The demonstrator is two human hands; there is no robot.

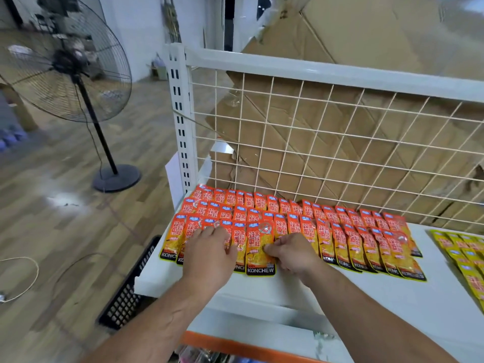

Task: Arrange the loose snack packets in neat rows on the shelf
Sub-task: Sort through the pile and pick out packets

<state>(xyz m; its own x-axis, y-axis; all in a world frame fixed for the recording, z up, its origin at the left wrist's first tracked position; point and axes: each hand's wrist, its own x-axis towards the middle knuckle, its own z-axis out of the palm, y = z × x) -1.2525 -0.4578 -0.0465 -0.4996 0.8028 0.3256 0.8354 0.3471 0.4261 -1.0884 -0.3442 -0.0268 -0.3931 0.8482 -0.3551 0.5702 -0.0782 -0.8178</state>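
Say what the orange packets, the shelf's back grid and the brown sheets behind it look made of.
The orange packets look like glossy plastic or foil film: glare and crinkles. The back grid: thin metal wire, coated cream-white. The brown sheets: probably corrugated cardboard, dull, creased, with torn edges.

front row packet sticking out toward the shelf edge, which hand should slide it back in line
Right. The right hand already pinches that packet at its edge; the left hand lies flat on the neighbouring packets, likely steadying them.

Bright even indoor light, soft shadows, fisheye bending at slightly blurred edges.
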